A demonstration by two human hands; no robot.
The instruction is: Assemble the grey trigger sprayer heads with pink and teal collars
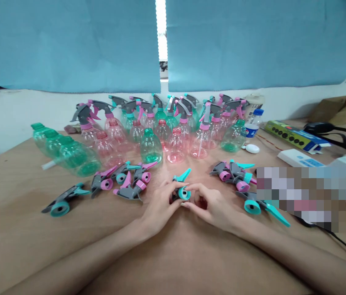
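Observation:
Between my two hands, low over the middle of the table, is a grey and teal trigger spray head (184,193), its teal collar facing me. My left hand (161,201) is closed around its grey body, which the fingers partly cover. With thumb and forefinger, my right hand (212,205) pinches the teal collar from the right. Loose spray heads lie to both sides: a teal one (60,208) at far left, pink-collared ones (107,184) nearer my left hand, and another teal one (252,207) by my right wrist.
Behind my hands stand open pink bottles (175,148) and green bottles (150,147), with several bottles wearing spray heads (84,125) further back. Green bottles (76,155) cluster at left. A blue-capped drink bottle (252,125), a box (295,135) and a power strip (301,157) are at right.

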